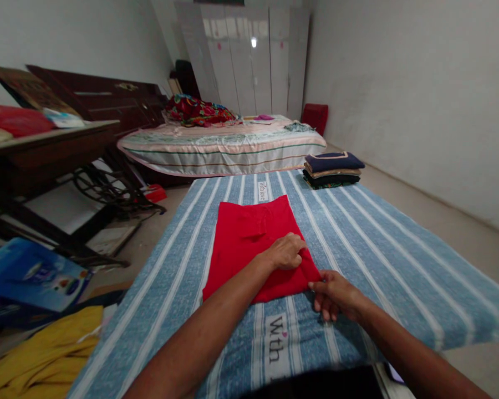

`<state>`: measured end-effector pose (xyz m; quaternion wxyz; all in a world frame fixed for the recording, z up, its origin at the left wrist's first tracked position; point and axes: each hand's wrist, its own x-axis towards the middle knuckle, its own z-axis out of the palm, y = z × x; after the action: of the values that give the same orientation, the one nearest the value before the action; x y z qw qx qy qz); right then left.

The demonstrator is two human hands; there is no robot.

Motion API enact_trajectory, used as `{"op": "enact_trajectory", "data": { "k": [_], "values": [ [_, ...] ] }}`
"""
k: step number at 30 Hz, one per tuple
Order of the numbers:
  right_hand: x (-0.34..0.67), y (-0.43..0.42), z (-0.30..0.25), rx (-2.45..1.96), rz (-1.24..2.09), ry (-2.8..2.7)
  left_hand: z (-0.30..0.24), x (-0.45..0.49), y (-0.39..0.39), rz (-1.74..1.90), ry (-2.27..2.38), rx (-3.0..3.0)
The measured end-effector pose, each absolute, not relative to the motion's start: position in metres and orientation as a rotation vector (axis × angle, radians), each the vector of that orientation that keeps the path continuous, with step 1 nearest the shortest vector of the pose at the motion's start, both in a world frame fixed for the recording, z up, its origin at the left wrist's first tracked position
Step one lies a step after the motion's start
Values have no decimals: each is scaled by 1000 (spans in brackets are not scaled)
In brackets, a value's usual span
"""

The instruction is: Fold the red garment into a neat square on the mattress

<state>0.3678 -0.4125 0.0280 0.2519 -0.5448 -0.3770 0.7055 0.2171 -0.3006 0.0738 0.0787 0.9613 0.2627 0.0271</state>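
A red garment (pixel 237 238), folded into a rough rectangle, lies flat on a blue-and-white striped cloth (pixel 183 244). My left hand (pixel 289 250) reaches across it with curled fingers, closed on the fabric near its right edge. At the near right corner, my right hand (pixel 336 293) pinches the garment's edge between thumb and forefinger; its other fingers hang loosely below. Small creases show in the upper middle of the red fabric.
A stack of folded clothes (pixel 333 169) stands at the striped surface's far right. Behind is a bed (pixel 224 149) with a floral blanket (pixel 199 111). On the left are a sewing-machine table (pixel 54 141), a blue box (pixel 33 280) and yellow cloth (pixel 45 354).
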Motion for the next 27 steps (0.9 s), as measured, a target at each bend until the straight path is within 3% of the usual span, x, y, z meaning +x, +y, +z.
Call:
{"op": "enact_trajectory", "data": {
  "k": [5, 11, 27],
  "values": [
    [368, -412, 29, -1460, 1948, -1022, 74, 190, -288, 232, 966, 2818],
    [367, -412, 28, -1440, 1965, -1002, 75, 173, -279, -70, 1297, 2664],
    [362, -411, 34, -1443, 1946, -1010, 69, 183, -248, -126, 1347, 2394]
  ]
}}
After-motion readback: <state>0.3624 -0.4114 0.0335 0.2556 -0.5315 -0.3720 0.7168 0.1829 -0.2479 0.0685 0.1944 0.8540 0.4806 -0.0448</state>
